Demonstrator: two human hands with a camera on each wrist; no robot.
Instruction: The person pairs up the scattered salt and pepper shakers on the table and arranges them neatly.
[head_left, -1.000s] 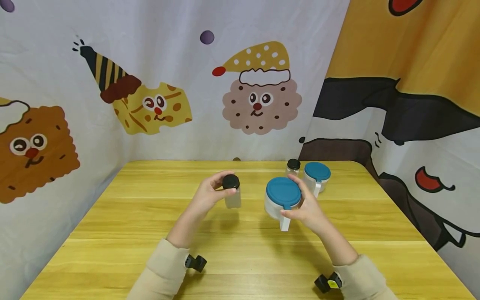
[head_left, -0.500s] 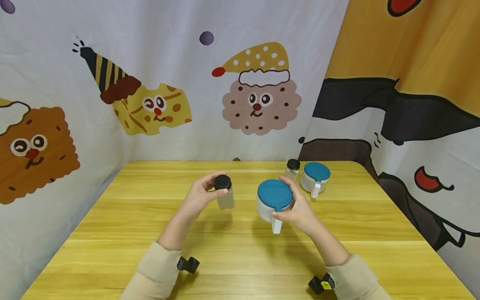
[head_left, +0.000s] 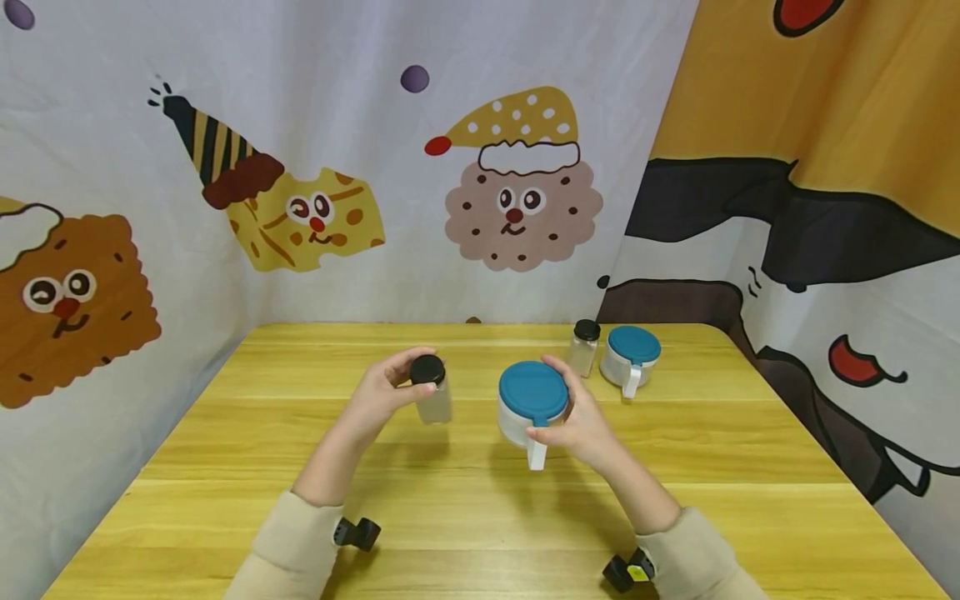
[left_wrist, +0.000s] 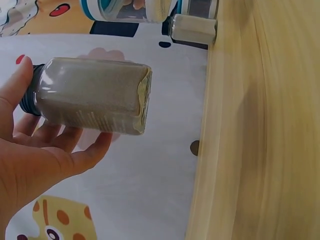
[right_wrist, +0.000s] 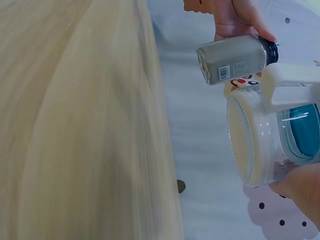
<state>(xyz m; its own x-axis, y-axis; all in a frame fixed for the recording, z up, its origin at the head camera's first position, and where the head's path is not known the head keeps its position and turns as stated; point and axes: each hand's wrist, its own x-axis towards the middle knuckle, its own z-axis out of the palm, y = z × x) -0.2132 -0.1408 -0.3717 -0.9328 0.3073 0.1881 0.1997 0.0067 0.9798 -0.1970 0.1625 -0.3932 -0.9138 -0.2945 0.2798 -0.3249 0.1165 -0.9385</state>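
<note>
My left hand (head_left: 373, 398) grips a square clear spice jar by its black lid, thumb on the near side. Grey-brown powder fills the spice jar (left_wrist: 92, 95), which is raised above the table. To its right, my right hand (head_left: 588, 427) holds a round seasoning pot (head_left: 533, 392) with a blue lid and a white handle. Seen from the right wrist, this clear pot (right_wrist: 252, 137) has pale contents at its base and is lifted too. The thumb lies near the handle; the other fingers are mostly hidden behind the pot.
A second black-lidded spice jar (head_left: 582, 348) stands at the back right of the wooden table (head_left: 480, 525). Beside it is another blue-lidded seasoning pot (head_left: 632, 358), handle facing me. A cartoon-printed curtain (head_left: 337, 100) hangs behind the table and along its sides.
Both hands have moved left and slightly towards me, carrying the spice jar and the seasoning pot. The back spice jar and pot now show more fully.
</note>
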